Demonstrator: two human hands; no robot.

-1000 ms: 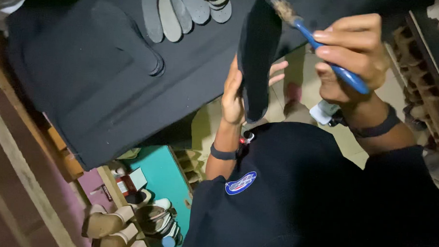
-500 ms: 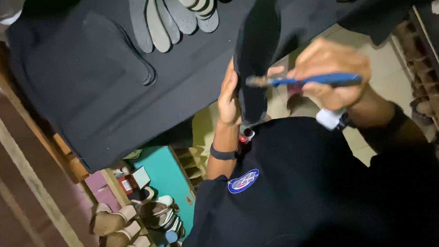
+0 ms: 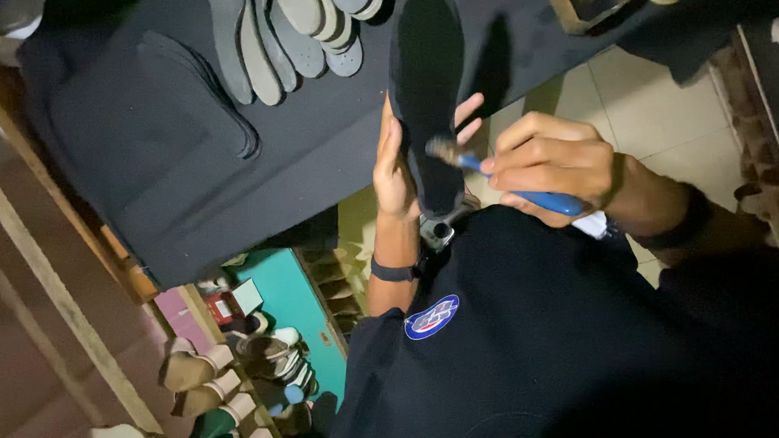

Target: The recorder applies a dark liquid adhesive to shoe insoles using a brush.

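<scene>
Head view: insole (image 3: 424, 91) in left-hand (image 3: 395, 172) grip

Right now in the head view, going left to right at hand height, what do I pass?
Stack of dark insoles on the black table → left hand → black insole it holds → blue-handled brush → right hand.
</scene>
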